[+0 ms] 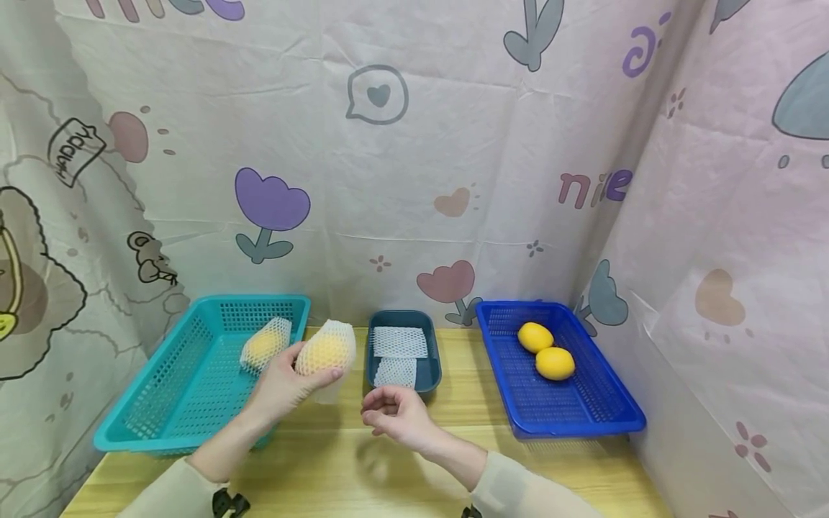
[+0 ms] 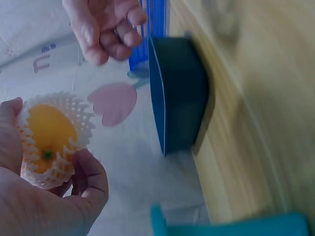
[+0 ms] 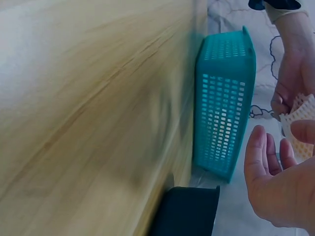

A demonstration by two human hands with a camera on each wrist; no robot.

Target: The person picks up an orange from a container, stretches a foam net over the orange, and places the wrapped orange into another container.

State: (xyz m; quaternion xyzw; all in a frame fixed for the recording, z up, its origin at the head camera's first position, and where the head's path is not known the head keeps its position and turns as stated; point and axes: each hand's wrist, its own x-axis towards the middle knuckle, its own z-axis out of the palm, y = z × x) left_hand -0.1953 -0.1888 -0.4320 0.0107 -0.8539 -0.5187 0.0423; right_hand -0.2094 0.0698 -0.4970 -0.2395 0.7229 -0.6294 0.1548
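Table (image 1: 317, 471), left hand (image 1: 283, 383) gripping fruit (image 2: 53, 127), right hand (image 1: 404, 419) half-curled

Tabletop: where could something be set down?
The tabletop is bare between the small tray and the blue basket, and between the forearms at the near edge. The blue basket's near end is bare too. Crowded: the small tray, holding net sleeves, and the stretch between it and the teal basket, where the left hand holds a netted fruit.

On the patterned cloth (image 1: 421, 158), a small drawn banner (image 1: 75, 152) at left reads "HAPPY"; at right, coloured letters (image 1: 597, 191) read "ni" and "e" across a fold; lettering (image 1: 155, 7) at the top left is cut off
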